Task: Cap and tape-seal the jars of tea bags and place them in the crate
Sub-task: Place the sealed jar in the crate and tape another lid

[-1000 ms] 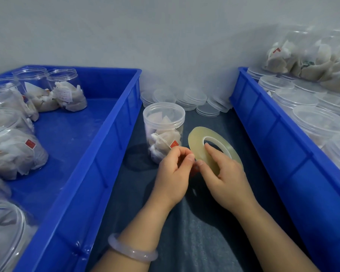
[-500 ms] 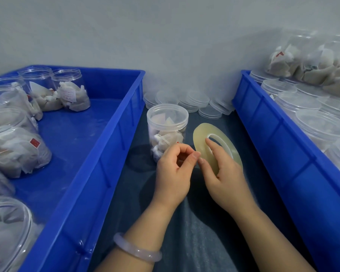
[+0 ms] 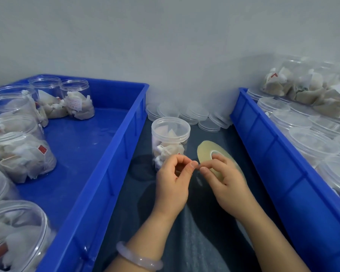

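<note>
Left hand (image 3: 171, 183): thumb and forefinger pinched together at the near edge of the tape roll (image 3: 206, 151), probably picking up its loose end; the strip is too thin to see.
Right hand (image 3: 227, 183): fingers curled round the roll, holding it on edge just above the desk (image 3: 204, 242) so it can turn as the tape peels.
Jar (image 3: 170, 142): capped, upright on the desk just beyond the left hand, within reach for sealing.
Left crate (image 3: 106, 173): holds uncapped jars of tea bags, likely the supply.
Right crate (image 3: 263, 146): holds lidded jars, likely the destination.
Spare lids (image 3: 196, 114): stacked against the wall behind the jar.
</note>
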The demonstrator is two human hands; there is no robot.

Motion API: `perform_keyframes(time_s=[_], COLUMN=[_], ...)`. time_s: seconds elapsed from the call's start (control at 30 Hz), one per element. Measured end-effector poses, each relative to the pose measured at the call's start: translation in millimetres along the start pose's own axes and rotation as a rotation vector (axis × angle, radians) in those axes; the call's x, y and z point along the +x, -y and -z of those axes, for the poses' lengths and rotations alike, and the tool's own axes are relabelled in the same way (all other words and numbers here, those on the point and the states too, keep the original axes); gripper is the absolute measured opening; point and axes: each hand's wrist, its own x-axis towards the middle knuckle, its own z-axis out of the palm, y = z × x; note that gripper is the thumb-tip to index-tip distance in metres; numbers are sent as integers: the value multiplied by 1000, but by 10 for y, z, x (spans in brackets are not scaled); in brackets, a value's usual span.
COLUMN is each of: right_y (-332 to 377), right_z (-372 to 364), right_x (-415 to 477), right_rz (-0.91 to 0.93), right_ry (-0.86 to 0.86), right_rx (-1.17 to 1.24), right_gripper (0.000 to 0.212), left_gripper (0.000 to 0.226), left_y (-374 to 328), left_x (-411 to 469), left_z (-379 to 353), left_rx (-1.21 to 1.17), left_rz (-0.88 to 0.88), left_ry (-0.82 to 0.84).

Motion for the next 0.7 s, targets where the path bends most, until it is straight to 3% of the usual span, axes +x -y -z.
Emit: perform_keyframes(time_s=[0.1,0.2,0.37,0.5,0.63,0.7], right_y=[18,42,146,219,218,226], right_z=[13,51,303,420,308,265], right_x=[0,83,450,631,718,745], right_rz=[-2,44,-15,-17,21,22], right_ry=[13,-14,94,112,238,243], right_rx=[-23,-103,-117,3,-61,-69], right_gripper=[14,14,14,17,11,10], left_gripper=[21,9,10,49,93,97], left_y=[10,13,-17,-75,-4,66], left_x=[-17,-16,46,261,443,494], left_z=[7,-4,38,101,70,39], left_rx=[112,184,185,235,233,225], left_rz=[-151,-287,-320,-363,-327,-353], left_ry=[-41,-66,-291,-394,-210,-193])
